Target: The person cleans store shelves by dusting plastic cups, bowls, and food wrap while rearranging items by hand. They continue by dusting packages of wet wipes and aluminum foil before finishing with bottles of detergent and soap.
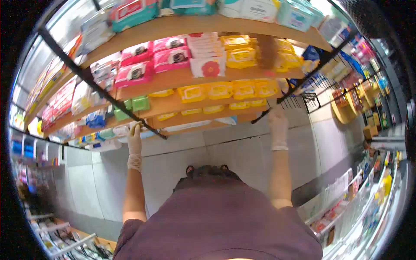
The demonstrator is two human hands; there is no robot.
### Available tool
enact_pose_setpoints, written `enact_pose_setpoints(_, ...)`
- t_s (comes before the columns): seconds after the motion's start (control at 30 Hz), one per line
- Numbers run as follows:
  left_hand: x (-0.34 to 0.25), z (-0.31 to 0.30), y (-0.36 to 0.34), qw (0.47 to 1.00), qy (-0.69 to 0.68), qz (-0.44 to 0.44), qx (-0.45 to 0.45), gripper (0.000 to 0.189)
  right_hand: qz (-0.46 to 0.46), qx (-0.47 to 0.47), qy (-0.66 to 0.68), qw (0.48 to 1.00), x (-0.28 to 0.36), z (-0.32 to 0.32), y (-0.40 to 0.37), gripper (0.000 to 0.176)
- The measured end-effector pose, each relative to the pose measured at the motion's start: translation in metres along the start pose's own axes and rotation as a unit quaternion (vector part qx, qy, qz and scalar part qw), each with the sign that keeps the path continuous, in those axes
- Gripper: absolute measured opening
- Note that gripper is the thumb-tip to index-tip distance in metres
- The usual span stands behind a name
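Observation:
My left hand (134, 138), in a white glove, is raised to the lower end of a black shelf post (149, 128), its fingers closed against it. My right hand (278, 126), also gloved, is smeared by motion near the right end of the lower shelves, and its fingers cannot be made out. Between and beyond the hands, yellow packs (220, 90) stand in rows on the wooden shelves. Pink packs (134, 74) and a white pack with a red flower (208, 67) sit on the shelf above. Green packs (140, 103) lie near my left hand.
Teal packs (135, 14) stand on the top shelf (208, 24). A second black post (323, 65) slants down at the right, near wire hooks (291, 102). Grey floor tiles (208, 149) lie below. More stocked shelves (338, 212) stand at the lower right.

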State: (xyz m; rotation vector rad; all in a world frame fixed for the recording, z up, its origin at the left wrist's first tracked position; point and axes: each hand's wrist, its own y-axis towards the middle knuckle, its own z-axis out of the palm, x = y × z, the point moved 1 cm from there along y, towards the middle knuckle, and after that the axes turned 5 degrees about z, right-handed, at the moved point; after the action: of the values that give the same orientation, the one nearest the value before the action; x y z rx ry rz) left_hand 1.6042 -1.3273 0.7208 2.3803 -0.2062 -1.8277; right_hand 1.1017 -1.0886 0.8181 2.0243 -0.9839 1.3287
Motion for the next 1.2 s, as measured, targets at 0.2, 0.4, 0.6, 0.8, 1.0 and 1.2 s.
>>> enact_pose_setpoints(0.2, -0.073, 0.089, 0.013, 0.985, -0.060, 0.066, 0.144, 0.025, -0.038, 0.058, -0.094, 0.993, 0.000, 0.018, -0.036, 0.025)
enact_pose_setpoints(0.4, 0.035, 0.124, -0.021, 0.949, 0.153, 0.161, 0.224, 0.033, 0.163, -0.036, 0.333, 0.928, -0.005, -0.048, -0.019, 0.044)
enact_pose_setpoints(0.6, -0.008, 0.095, -0.085, 0.963, 0.095, -0.071, 0.241, 0.038, 0.045, 0.202, -0.088, 0.974, -0.039, 0.060, -0.021, 0.037)
enact_pose_setpoints(0.8, 0.156, -0.033, -0.237, 0.904, 0.325, -0.150, 0.234, 0.033, -0.080, 0.462, -0.239, 0.850, -0.025, 0.210, -0.089, 0.035)
enact_pose_setpoints(1.0, 0.203, -0.223, -0.446, 0.827, 0.128, -0.548, -0.004, 0.032, -0.135, 0.560, -0.371, 0.728, -0.023, 0.330, -0.211, 0.034)
enact_pose_setpoints(1.2, 0.243, -0.345, -0.600, 0.794, -0.061, -0.516, -0.315, 0.025, -0.161, 0.585, -0.500, 0.618, -0.024, 0.428, -0.332, 0.034)
